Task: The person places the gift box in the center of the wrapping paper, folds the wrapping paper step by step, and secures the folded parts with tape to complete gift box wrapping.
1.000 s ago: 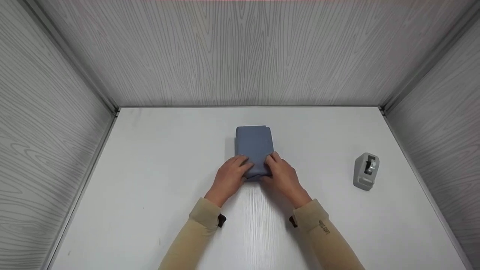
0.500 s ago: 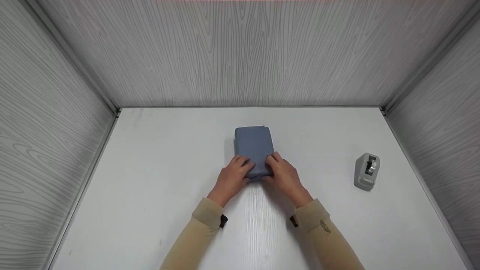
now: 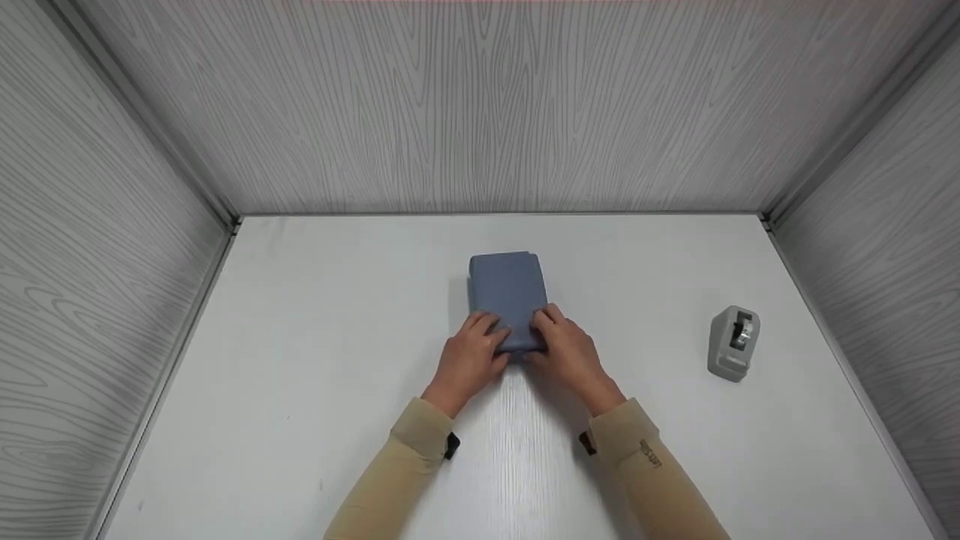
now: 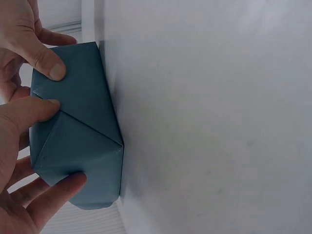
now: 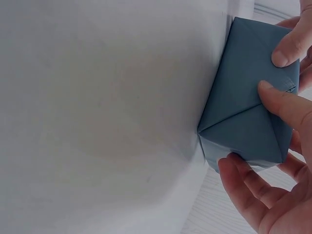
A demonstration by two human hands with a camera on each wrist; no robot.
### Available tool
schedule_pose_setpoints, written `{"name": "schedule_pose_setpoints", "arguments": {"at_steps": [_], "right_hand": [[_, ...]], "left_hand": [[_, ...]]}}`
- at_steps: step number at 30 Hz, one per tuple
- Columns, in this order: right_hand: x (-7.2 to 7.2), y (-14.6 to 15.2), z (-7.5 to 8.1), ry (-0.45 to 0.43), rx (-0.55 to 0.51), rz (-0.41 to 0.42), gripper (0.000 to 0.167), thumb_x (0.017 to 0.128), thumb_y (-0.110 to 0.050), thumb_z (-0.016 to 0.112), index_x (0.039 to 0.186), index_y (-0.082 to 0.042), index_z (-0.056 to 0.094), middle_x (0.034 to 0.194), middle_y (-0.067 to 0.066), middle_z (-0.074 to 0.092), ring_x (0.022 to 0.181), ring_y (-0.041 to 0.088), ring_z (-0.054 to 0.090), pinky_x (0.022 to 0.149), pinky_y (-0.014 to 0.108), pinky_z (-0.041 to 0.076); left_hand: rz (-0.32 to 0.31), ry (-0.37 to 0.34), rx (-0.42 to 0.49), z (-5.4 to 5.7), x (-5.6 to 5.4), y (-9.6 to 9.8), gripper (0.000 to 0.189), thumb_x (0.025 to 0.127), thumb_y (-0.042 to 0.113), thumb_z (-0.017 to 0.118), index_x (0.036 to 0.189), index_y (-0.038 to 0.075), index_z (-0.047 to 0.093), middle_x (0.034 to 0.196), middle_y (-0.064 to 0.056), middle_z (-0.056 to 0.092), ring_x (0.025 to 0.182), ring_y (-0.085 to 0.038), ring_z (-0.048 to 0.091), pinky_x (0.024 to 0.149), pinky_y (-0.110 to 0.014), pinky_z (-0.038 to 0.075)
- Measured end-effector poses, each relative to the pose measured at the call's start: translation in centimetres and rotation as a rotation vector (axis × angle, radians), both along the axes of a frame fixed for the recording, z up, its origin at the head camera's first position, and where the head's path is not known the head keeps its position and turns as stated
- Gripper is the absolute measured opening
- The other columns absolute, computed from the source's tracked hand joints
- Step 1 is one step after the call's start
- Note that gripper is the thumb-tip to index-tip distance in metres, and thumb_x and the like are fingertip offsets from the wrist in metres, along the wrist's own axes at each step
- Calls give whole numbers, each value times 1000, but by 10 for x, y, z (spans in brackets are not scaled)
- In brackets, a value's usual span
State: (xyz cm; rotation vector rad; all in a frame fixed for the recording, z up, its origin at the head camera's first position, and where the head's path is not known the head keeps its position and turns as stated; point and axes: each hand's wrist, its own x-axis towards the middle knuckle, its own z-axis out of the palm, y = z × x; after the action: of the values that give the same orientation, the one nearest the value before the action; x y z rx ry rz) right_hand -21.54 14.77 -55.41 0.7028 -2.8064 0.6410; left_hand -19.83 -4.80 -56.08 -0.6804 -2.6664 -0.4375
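Note:
A small box wrapped in blue-grey paper (image 3: 506, 281) lies on the white table in the head view. My left hand (image 3: 466, 360) grips its near left corner, the thumb pressing the folded end that faces me. At the near right corner my right hand (image 3: 571, 358) holds on in the same way. Diagonal creases cross the folded end (image 4: 78, 141) in the left wrist view, and both thumbs press on that end. The right wrist view shows the same folds on the wrapped box (image 5: 243, 78), with fingers bent along its sides. The underside is hidden.
A grey tape dispenser (image 3: 733, 343) with a roll of clear tape stands on the table (image 3: 322, 337) to the right. Wood-grain panels (image 3: 480, 105) rise at the back and on both sides.
My left hand has shifted slightly right, its thumb further in along the near end. The near fold, which showed a dark gap earlier, now lies flatter. The right hand stays nearly still.

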Motion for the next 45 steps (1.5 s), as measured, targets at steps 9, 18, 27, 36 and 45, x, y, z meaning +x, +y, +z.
{"name": "schedule_pose_setpoints", "arguments": {"at_steps": [9,18,27,36,45], "right_hand": [[3,10,5,-161,-107,40,44,84,-15,79,124,-5,61,140,8,48,118,27,57,93,41,48],[13,37,14,-383,-397,84,47,93,-14,70,137,-5,56,151,9,40,119,35,56,84,46,53],[31,94,22,-345,-485,-204,43,95,-26,68,133,-9,57,136,11,54,112,30,61,88,49,50],[41,158,25,-293,-522,-511,49,99,-37,59,134,-3,54,131,17,55,116,34,54,91,46,43],[48,216,24,-197,-526,-855,44,100,-34,53,132,-3,57,121,16,58,104,23,54,72,22,44]], "left_hand": [[20,-28,3,3,2,2,36,82,25,80,115,9,74,124,-9,61,121,-24,52,83,-39,55],[37,-20,6,3,3,3,36,82,23,80,114,9,74,124,-10,61,120,-24,52,80,-37,56],[31,-38,20,5,4,3,36,84,22,79,116,8,73,124,-10,61,121,-25,52,80,-35,56],[39,-32,29,3,3,3,36,83,23,80,115,9,73,125,-9,61,119,-24,53,78,-37,56],[40,-34,35,4,4,3,36,83,23,79,116,8,73,126,-10,61,120,-25,52,78,-38,56]]}}
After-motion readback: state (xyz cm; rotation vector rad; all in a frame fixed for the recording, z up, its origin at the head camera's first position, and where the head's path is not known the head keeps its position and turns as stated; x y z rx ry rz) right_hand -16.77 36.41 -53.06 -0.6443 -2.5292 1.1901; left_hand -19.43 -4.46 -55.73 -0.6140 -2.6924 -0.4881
